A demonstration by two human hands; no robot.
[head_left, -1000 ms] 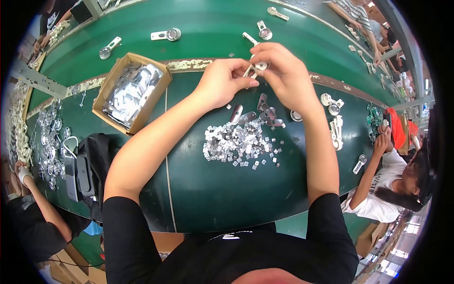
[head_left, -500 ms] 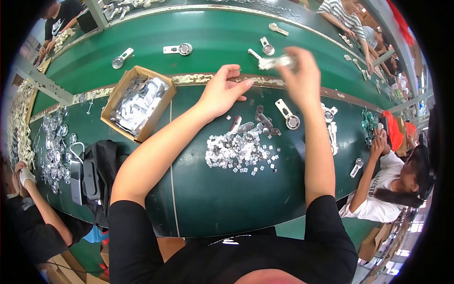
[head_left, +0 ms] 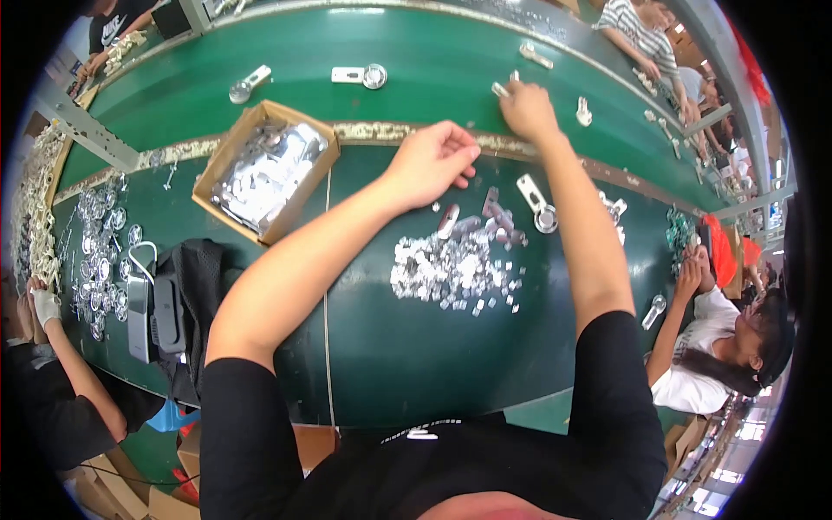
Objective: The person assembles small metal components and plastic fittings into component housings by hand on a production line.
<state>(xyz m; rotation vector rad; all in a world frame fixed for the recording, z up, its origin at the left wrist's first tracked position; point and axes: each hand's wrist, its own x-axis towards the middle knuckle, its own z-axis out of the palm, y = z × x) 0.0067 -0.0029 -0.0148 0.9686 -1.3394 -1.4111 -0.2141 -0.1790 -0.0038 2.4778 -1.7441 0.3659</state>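
My right hand (head_left: 528, 113) reaches over the green belt, fingers bent down around a white handle-shaped part (head_left: 499, 89). Most of that part is hidden by the hand, and another white end (head_left: 514, 76) shows just beyond the fingers. My left hand (head_left: 432, 166) hovers near the bench's far edge, fingers loosely curved and apart, with nothing visible in it. Below it lie a heap of small clear and silvery square pieces (head_left: 451, 267) and several oval metal plates (head_left: 448, 221). A white part with a round silver end (head_left: 539, 206) rests beside my right forearm.
A cardboard box (head_left: 204, 192) of shiny plates stands at left. Beyond it, white round-ended parts (head_left: 359, 76) lie on the belt (head_left: 416, 52). Chrome rings (head_left: 100, 260), a black bag (head_left: 201, 277) and a power bank (head_left: 139, 316) lie farther left. Co-workers sit on both sides.
My right hand has moved farther over the belt with the white part, which was blurred before. Parts on the belt have shifted right. The view has moved slightly; my left hand keeps its pose.
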